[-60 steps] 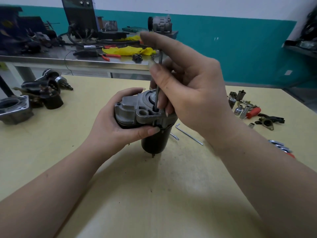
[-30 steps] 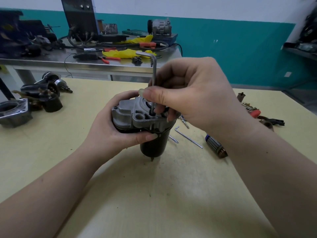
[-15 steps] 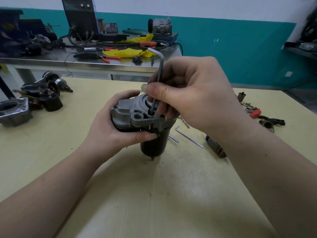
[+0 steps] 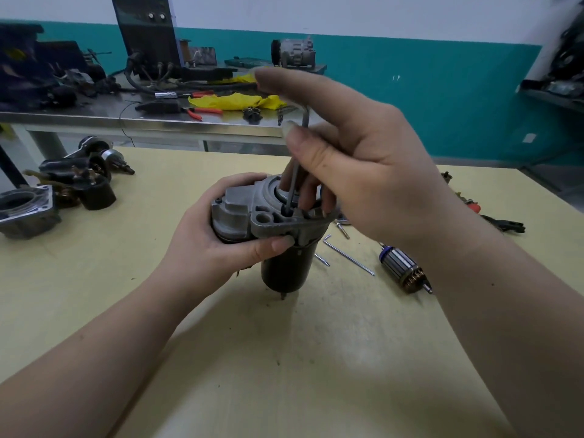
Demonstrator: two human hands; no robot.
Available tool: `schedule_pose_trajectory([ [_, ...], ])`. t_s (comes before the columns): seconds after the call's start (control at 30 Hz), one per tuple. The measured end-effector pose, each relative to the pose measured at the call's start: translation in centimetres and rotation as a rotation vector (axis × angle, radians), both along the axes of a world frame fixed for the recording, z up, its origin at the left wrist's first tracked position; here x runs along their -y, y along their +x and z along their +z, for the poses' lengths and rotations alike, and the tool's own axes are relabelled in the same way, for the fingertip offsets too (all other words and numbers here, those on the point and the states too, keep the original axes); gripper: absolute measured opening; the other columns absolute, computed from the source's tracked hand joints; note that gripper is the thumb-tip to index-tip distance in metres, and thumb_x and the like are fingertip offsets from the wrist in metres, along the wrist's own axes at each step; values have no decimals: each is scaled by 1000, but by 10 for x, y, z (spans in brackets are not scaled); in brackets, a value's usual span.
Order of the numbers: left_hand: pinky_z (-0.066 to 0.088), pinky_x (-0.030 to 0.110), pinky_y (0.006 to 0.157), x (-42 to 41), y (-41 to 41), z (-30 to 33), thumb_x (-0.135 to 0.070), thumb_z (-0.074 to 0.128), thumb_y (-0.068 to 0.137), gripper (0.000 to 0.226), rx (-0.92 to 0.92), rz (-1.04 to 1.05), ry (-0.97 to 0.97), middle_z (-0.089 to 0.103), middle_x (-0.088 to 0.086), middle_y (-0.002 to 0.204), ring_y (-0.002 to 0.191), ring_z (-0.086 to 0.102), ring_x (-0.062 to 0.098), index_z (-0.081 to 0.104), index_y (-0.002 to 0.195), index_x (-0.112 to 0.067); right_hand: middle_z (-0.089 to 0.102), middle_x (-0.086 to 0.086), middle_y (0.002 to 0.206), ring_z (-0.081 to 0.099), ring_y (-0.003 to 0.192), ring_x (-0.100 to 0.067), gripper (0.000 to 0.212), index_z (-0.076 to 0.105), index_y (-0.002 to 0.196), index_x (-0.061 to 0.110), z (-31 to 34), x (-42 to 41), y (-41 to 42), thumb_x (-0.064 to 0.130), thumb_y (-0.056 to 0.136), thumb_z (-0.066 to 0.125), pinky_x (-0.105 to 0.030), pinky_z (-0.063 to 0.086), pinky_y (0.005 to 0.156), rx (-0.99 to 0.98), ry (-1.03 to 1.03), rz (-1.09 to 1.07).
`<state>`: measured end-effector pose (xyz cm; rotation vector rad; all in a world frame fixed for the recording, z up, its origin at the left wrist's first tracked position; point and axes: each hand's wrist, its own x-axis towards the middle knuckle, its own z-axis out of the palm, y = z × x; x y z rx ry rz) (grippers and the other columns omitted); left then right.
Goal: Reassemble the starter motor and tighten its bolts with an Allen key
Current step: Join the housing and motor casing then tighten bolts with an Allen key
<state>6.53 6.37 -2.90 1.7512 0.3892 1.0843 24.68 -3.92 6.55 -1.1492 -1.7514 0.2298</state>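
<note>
My left hand (image 4: 218, 245) grips the starter motor (image 4: 271, 229) upright on the table (image 4: 316, 358). My right hand (image 4: 363, 178) pinches the Allen key (image 4: 295, 181), tip in a bolt. No readable writing.

I see the starter motor (image 4: 284, 229) standing upright mid-table (image 4: 284, 358), my left hand (image 4: 218, 245) on its left side, my right hand (image 4: 363, 184) above it with the Allen key (image 4: 295, 172) down into its top. A spare key (image 4: 347, 255) and armature (image 4: 406, 271) lie right of it; motor parts (image 4: 79, 181) sit at the table's left edge
</note>
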Motion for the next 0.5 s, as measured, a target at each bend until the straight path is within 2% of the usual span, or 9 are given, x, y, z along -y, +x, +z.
schedule_pose_trajectory([
  [0.1, 59, 20, 93, 0, 0, 0, -32, 96, 63, 74, 0, -3, 3, 78, -7, 124, 117, 75, 13, 66, 131, -32, 70, -10, 79, 68, 62, -26, 44, 50, 152, 30, 2, 1, 2, 17, 110, 52, -22, 52, 55, 44, -18, 38],
  [0.2, 58, 20, 93, -1, 0, 0, -32, 96, 63, 74, 0, -5, 8, 78, -8, 125, 117, 74, 13, 66, 131, -32, 71, -10, 78, 71, 61, -26, 37, 56, 144, 29, 4, -1, 4, 16, 109, 55, -19, 52, 54, 21, -51, 68],
  [0.4, 59, 21, 94, -3, 0, -2, -29, 95, 63, 74, 22, -17, -9, 78, -5, 124, 117, 75, 16, 66, 131, -30, 79, -12, 89, 77, 66, -29, 32, 52, 134, 24, 7, -2, 9, 12, 105, 60, -37, 56, 47, -114, -150, 142],
  [0.5, 59, 23, 94, -4, 0, -3, -28, 96, 64, 73, 27, -21, -13, 78, -5, 124, 118, 75, 17, 67, 131, -33, 79, -11, 99, 75, 69, -33, 26, 53, 130, 21, 6, -2, 10, 12, 106, 57, -39, 56, 49, -179, -164, 209],
])
